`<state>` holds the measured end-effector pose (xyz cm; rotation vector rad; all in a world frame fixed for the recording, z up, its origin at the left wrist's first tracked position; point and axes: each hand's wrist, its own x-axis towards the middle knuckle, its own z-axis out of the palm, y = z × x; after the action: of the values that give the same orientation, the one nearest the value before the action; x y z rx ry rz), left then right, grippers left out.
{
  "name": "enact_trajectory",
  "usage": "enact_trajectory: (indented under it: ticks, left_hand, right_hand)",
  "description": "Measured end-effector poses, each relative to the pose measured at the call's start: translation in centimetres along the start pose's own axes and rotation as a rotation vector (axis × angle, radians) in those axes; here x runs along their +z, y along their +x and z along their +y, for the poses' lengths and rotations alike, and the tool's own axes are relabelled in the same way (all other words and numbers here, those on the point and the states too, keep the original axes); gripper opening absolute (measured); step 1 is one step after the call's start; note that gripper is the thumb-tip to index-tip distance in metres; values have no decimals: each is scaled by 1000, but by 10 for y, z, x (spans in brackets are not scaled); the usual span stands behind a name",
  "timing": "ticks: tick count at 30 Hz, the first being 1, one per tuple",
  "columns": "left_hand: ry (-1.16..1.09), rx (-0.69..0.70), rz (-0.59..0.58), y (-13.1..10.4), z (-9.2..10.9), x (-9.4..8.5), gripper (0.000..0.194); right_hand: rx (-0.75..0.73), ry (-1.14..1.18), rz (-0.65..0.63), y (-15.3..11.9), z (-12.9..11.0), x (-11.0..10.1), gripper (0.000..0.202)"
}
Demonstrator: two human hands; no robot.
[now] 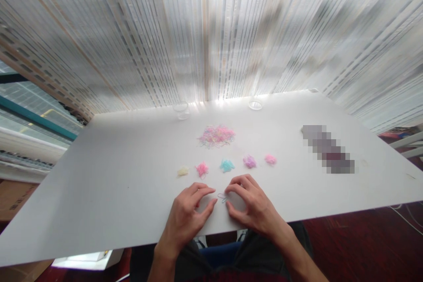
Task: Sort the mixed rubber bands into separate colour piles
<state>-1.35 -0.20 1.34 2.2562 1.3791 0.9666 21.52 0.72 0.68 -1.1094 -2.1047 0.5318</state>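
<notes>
A few thin greyish-blue elastic bands [222, 197] lie on the white table between my hands. My left hand [193, 205] is just left of them, thumb and fingers apart, with nothing in its grasp. On the other side, my right hand [246, 200] curves with thumb and forefinger spread, their tips at the bands' right edge; whether they touch I cannot tell. Beyond my hands is a row of small heaps of bands: cream [183, 171], bright pink [202, 169], turquoise [227, 165], purple [250, 161] and light pink [270, 159]. Behind the row sits a larger mixed-colour pile [217, 135].
Two clear containers, a left one [181, 110] and a right one [255, 105], stand at the table's back edge by the slatted blind [205, 31]. A blurred-out object [328, 150] lies at the right. The table's front edge [221, 230] runs close to my wrists.
</notes>
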Motion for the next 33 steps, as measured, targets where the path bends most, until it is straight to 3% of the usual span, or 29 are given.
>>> enact_trajectory:
  ticks: [5,12,25,33]
  left_hand:
    - [120,52,-32,8,4,15,14]
    - [151,99,-43,12,5,19,18]
    - [-41,49,-71,12,5,25,12]
    - [-92,-11,-30,9,5,24,9]
  right_hand:
    - [2,7,-3,1,2,1,16]
    - [2,15,-1,1,4,3,11]
    - [16,69,47,-1,8,3,11]
    - [15,103,90,0,7,2,14]
